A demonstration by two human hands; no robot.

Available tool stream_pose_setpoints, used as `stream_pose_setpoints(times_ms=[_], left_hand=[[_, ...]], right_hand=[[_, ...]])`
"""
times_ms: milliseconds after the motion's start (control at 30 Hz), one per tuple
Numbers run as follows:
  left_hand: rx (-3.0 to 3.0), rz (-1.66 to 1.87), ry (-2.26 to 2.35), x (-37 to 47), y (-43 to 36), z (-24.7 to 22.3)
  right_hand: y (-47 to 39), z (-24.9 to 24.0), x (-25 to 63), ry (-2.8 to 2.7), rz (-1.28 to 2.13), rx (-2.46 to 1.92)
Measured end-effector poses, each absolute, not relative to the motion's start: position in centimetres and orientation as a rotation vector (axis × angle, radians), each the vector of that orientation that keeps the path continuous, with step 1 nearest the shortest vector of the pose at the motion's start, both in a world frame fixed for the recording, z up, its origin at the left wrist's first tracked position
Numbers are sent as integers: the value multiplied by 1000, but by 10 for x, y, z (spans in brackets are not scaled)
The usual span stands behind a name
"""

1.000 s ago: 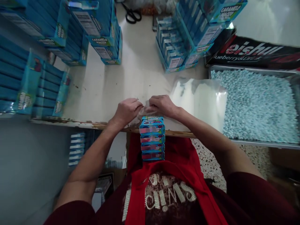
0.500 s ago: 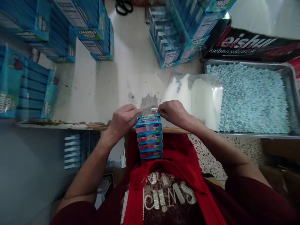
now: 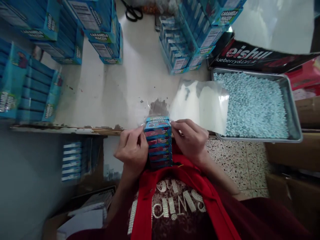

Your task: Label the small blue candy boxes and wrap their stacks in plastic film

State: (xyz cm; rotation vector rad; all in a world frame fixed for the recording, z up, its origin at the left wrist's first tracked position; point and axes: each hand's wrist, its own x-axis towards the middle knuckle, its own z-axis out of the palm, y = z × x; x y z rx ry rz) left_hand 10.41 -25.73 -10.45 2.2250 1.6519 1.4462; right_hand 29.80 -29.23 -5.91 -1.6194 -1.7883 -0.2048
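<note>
A row of small blue candy boxes (image 3: 160, 149) rests between my body and the table edge, its far end over the edge. Clear plastic film (image 3: 158, 115) shows around that far end, apparently a bag. My left hand (image 3: 132, 146) is on the row's left, thumb and fingers pinched at the film's edge. On the opposite side my right hand (image 3: 191, 137) pinches the film near the top right corner. Just beyond, a sheaf of clear plastic bags (image 3: 200, 106) lies flat on the table.
A metal tray (image 3: 291, 100) of light blue candies (image 3: 252, 106) stands at the right, before a black carton (image 3: 250, 58). Stacked blue display boxes (image 3: 102, 35) fill the left; more display boxes (image 3: 197, 36) stand at the back. Black scissors (image 3: 133, 14) lie far back.
Both hands have come down towards my body along the sides of the box row, drawing the film's edges with them. The view has shifted slightly.
</note>
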Motion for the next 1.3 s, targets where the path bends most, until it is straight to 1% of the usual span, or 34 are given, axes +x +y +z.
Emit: stream_pose_setpoints(times_ms=[133,267,500,633,767,867,967,1100,1200,1300], left_hand=[[2284,1704,1517,109,-256,-126],[2185,1809,1478,110,-256,-144],[2461,1630,1156,78,-271,-161],[2594,1561,1015,66,-269,-171],[2328,1818,1098,82,-249,-196],[2081,1827,1280,98,-235,-210],[2074,1681,1441,99,-234,-213],[2285,1533,1477,88,-247,-204],[2417,1590,1374,83,-255,-197],[2520,1663,1250,81,-257,-193]], right_hand=[[-299,-70,301,-1835,-338,-1485],[-306,-77,304,-1726,-313,-1460],[-331,-93,315,-1902,-356,-1421],[-323,-110,314,-1815,-381,-1434],[-308,-133,310,-1658,-257,-1484],[-305,-143,311,-1647,-172,-1471],[-308,-146,311,-1645,-150,-1456],[-312,-146,305,-1547,-22,-1571],[-312,-147,303,-1480,39,-1594],[-310,-148,310,-1593,-66,-1551]])
